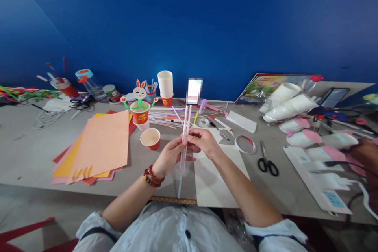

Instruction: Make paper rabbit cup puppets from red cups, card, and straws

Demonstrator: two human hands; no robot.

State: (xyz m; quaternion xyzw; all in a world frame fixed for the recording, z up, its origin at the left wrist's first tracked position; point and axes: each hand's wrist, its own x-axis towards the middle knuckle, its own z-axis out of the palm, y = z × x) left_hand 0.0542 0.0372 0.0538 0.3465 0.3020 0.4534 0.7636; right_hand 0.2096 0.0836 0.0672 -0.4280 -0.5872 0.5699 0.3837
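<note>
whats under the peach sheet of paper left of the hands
The peach sheet tops a fanned stack of coloured paper: yellow, red and pink edges show around it. How many sheets lie beneath is covered.

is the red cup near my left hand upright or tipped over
Upright: the red cup stands on its base on the table, its round open mouth facing up.

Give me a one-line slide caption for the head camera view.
Both hands, left hand and right hand, pinch drinking straws above a craft-strewn table.
</note>
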